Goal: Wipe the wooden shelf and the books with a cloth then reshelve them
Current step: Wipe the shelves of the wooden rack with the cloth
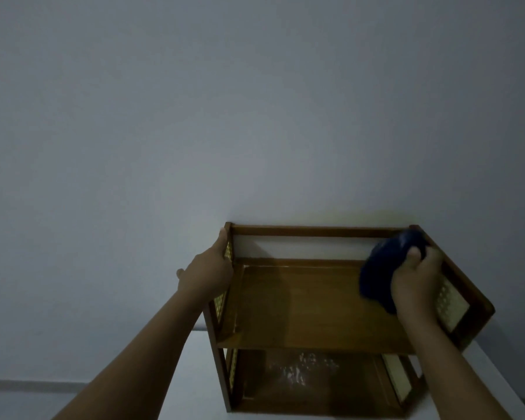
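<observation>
You have one view only, the head camera, wide-angle, worn on your head. It looks forward and somewhat down from above the wooden shelf [315, 298], close in, within arm's reach. The plain wall [255, 101] behind fills the upper half and more; the shelf sits low and right of centre. Both forearms enter from the bottom edge. No second view to compare for overlap.
</observation>
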Demonstrator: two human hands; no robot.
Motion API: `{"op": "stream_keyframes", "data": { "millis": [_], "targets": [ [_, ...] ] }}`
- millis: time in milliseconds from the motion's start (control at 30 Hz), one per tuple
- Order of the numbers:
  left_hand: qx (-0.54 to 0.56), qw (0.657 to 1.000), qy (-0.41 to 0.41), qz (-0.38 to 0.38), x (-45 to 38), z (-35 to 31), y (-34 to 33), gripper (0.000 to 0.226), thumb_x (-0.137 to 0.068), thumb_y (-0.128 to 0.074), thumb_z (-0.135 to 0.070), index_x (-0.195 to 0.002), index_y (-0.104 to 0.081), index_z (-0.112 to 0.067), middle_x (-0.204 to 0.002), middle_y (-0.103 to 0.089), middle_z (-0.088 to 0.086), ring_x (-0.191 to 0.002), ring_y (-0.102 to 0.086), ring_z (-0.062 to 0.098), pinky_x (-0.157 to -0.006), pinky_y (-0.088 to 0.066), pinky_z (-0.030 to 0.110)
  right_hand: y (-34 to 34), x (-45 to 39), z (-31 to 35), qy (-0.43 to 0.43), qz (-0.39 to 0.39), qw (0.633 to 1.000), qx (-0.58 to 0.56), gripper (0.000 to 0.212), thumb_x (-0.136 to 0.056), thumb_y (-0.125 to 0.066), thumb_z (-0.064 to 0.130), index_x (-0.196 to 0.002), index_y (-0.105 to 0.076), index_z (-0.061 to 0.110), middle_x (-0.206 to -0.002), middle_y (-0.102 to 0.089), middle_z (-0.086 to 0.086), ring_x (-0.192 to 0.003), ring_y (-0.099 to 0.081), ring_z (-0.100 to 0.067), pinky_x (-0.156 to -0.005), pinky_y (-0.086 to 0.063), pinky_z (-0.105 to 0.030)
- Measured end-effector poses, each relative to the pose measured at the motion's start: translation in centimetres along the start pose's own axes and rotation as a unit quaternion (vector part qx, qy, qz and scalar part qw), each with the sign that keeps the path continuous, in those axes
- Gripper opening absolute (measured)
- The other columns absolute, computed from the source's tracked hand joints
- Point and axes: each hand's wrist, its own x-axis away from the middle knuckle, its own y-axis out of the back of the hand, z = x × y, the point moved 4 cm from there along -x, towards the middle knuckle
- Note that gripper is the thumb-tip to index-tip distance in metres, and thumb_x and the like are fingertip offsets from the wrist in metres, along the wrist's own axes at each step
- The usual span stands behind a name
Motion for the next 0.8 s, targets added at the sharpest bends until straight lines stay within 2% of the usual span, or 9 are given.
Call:
{"op": "stream_keyframes", "data": {
  "millis": [67,200,300,367,400,500,600,733,800],
  "targets": [
    [-0.006,1.000,-0.001,0.003,0.1,-0.3,0.2,0.073,-0.095,-0.032,-0.013,-0.149,0.004,-0.045,-0.072,-0.053,-0.003,-0.068,-0.051,0.019,-0.096,-0.041,0.065,-2.5,-1.2,2.4,0.014,-0.035,0.999,-0.025,0.022,-0.101,-0.037,0.011,-0.114,-0.052,0.002,-0.114,-0.053,-0.013,-0.105,-0.052,-0.028,-0.085,-0.041,-0.036],
    [-0.023,1.000,-0.003,0.006,0.3,-0.6,0.3,0.074,-0.095,-0.033,-0.012,-0.149,0.006,-0.043,-0.070,-0.048,-0.006,-0.071,-0.048,0.017,-0.100,-0.038,0.065,-10.5,0.7,5.8,0.060,0.007,0.997,0.048,0.016,-0.098,-0.048,0.015,-0.104,-0.056,0.004,-0.127,-0.049,-0.017,-0.118,-0.040,-0.039,-0.093,-0.039,-0.050],
    [-0.019,1.000,-0.004,-0.001,0.0,-0.4,0.2,0.074,-0.095,-0.032,-0.013,-0.149,0.007,-0.045,-0.072,-0.049,-0.006,-0.072,-0.050,0.019,-0.098,-0.039,0.064,-14.7,4.9,8.6,0.181,0.066,0.977,0.090,0.013,-0.093,-0.055,0.013,-0.105,-0.059,0.008,-0.121,-0.053,-0.016,-0.111,-0.044,-0.041,-0.088,-0.041,-0.050],
    [-0.007,1.000,-0.015,-0.002,-0.5,0.0,0.0,0.074,-0.094,-0.032,-0.016,-0.148,0.007,-0.048,-0.084,-0.059,0.001,-0.079,-0.054,0.024,-0.096,-0.041,0.064,-16.8,7.7,10.7,0.312,0.127,0.934,0.118,0.019,-0.086,-0.063,0.010,-0.105,-0.061,0.011,-0.116,-0.056,-0.015,-0.102,-0.050,-0.040,-0.077,-0.045,-0.044],
    [-0.001,1.000,-0.024,-0.002,-0.8,0.1,-0.2,0.073,-0.094,-0.032,-0.019,-0.147,0.007,-0.049,-0.098,-0.064,0.007,-0.085,-0.057,0.027,-0.095,-0.042,0.062,-17.5,8.7,11.5,0.367,0.152,0.908,0.132,0.023,-0.083,-0.066,0.008,-0.105,-0.062,0.011,-0.115,-0.057,-0.016,-0.098,-0.052,-0.040,-0.072,-0.046,-0.042],
    [0.016,0.999,-0.041,-0.004,-1.2,0.5,-0.3,0.073,-0.091,-0.032,-0.021,-0.147,0.006,-0.050,-0.129,-0.058,0.012,-0.104,-0.059,0.032,-0.097,-0.042,0.057,-17.6,8.7,12.0,0.447,0.196,0.856,0.173,0.041,-0.074,-0.072,0.001,-0.112,-0.061,0.009,-0.122,-0.055,-0.022,-0.097,-0.052,-0.043,-0.068,-0.046,-0.044],
    [0.026,0.999,-0.026,-0.011,-1.3,0.9,-0.2,0.074,-0.092,-0.036,-0.014,-0.150,0.000,-0.043,-0.142,-0.048,0.013,-0.116,-0.054,0.033,-0.102,-0.039,0.056,-14.8,4.7,9.0,0.462,0.174,0.838,0.233,0.049,-0.077,-0.062,-0.004,-0.122,-0.053,0.010,-0.134,-0.044,-0.024,-0.109,-0.045,-0.045,-0.080,-0.044,-0.048],
    [0.054,0.999,-0.005,-0.006,-1.1,1.1,-0.2,0.070,-0.094,-0.037,-0.014,-0.151,-0.005,-0.039,-0.149,-0.040,0.011,-0.119,-0.052,0.034,-0.104,-0.039,0.057,-8.5,-1.6,2.8,0.403,0.128,0.858,0.293,0.054,-0.078,-0.057,-0.011,-0.125,-0.045,0.010,-0.136,-0.040,-0.018,-0.117,-0.040,-0.042,-0.086,-0.043,-0.047],
    [0.084,0.996,-0.012,-0.011,-0.7,0.5,0.0,0.066,-0.096,-0.037,-0.011,-0.152,-0.012,-0.033,-0.150,-0.038,0.011,-0.125,-0.047,0.032,-0.105,-0.040,0.047,-5.6,-4.1,0.8,0.354,0.119,0.880,0.292,0.050,-0.079,-0.056,-0.011,-0.123,-0.044,0.011,-0.134,-0.038,-0.016,-0.118,-0.035,-0.038,-0.086,-0.041,-0.046]
  ]
}}
